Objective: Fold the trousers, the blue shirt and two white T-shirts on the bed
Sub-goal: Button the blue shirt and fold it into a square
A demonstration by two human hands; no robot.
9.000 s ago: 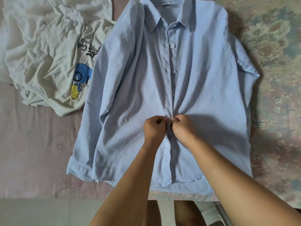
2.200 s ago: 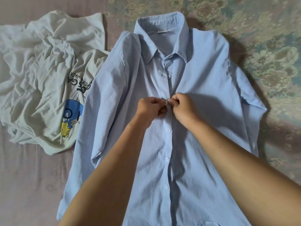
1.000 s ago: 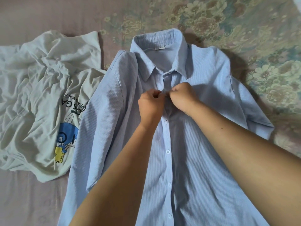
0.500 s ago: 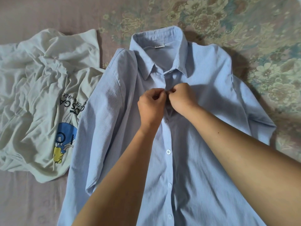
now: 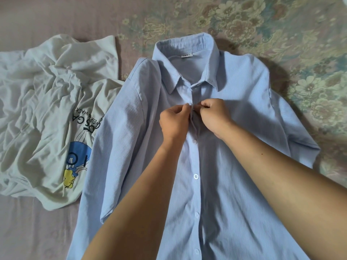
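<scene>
A light blue striped shirt lies front up on the bed, collar at the far end, sleeves down its sides. My left hand and my right hand meet on the button placket just below the collar, each pinching one edge of it. Several white buttons below my hands are done up. A crumpled white T-shirt with a blue and yellow cartoon print lies to the left, its edge tucked under the blue shirt's sleeve. No trousers are in view.
The bed has a plain pink sheet on the left and a faded floral cover across the top right. A white scrap shows at the top right corner.
Over the frames my hands have climbed the placket from the lower buttons to just below the collar. In the last half second they stayed in place, fingers shifting slightly.
</scene>
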